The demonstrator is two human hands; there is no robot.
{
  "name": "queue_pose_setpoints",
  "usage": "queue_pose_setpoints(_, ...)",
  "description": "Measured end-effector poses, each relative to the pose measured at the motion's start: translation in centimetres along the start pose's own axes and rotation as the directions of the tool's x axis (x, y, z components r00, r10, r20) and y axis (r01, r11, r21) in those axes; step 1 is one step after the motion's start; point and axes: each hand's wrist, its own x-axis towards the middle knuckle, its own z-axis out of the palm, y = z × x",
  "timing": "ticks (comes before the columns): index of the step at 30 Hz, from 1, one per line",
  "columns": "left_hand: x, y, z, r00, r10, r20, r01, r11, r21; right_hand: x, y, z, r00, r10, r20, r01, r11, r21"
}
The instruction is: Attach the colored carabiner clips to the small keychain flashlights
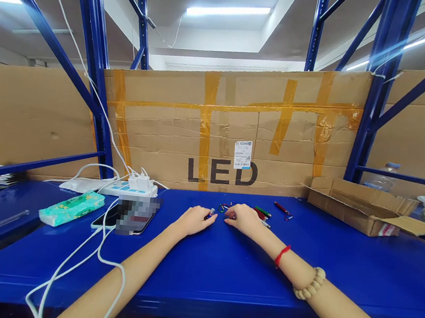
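Note:
My left hand [195, 220] is closed on a small dark blue tube with a silvery end [211, 213], just above the blue tabletop. My right hand [244, 219] is bent down over the table beside it, fingers curled together; whatever they hold is hidden. Small coloured carabiner clips [223, 208] lie just behind the gap between my hands. Past my right hand lie a slim green tube [262, 211] and a few red ones, partly covered by the hand. Farther right is a slim red tube [282, 208] with a clip at its end.
An open cardboard box [355, 209] stands at the right. To the left are a phone [140, 217], a green tissue pack [72, 208], a power strip [126, 188] with plugs, and white cables [68, 260] crossing near my left forearm. A large cardboard sheet [162, 133] closes off the back.

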Motion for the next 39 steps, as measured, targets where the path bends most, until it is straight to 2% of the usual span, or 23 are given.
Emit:
queue_pose_setpoints(15, 0.0, -0.2, 0.3, 1.0, 0.001, -0.016, -0.002, 1.0, -0.031, 0.2, -0.1, 0.9, 0.994, -0.106, 0.025, 0.097, 0.963, 0.252)
queue_pose_setpoints(30, -0.1, 0.1, 0.0, 1.0, 0.004, -0.009, -0.004, 1.0, -0.024, 0.3, -0.2, 1.2, 0.986, -0.164, 0.001, 0.156, 0.94, 0.302)
queue_pose_setpoints(34, -0.1, 0.0, 0.1, 1.0, 0.007, -0.008, -0.007, 1.0, -0.021, 0.3, -0.2, 1.5, 0.984, -0.168, -0.06, 0.179, 0.93, 0.322)
queue_pose_setpoints(39, -0.1, -0.2, 0.2, 1.0, 0.018, -0.003, -0.018, 1.0, -0.023, 0.2, -0.7, 1.2, 0.957, -0.108, -0.27, 0.208, 0.905, 0.372)
